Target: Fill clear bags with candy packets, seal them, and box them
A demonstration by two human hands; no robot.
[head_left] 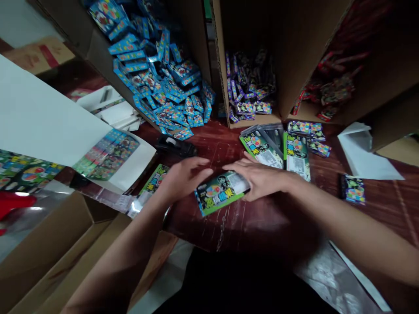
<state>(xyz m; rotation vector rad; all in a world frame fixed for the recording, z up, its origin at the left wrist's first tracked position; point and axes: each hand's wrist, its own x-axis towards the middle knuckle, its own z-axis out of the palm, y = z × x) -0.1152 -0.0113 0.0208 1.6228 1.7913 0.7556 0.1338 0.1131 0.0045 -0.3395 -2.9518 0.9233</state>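
A flat green-and-black printed card pack (219, 196) lies tilted just above the dark red tabletop or on it; I cannot tell which. My right hand (258, 176) grips its right end, fingers over the far edge and thumb side at the near edge. At the pack's left end is my left hand (183, 176), thumb and fingers apart, with nothing visible in it. Two similar packs, a left one (263, 148) and a right one (297, 155), lie beyond my right hand with clear plastic sleeves. Partly behind my left wrist is another pack (153, 181).
Cardboard boxes hold many small blue packets (157, 78), purple packets (248, 87) and red packets (337, 91) along the back. A black tape dispenser (175, 146) stands left of centre. Loose small packets (353, 189) lie right. An open carton (65, 253) stands lower left.
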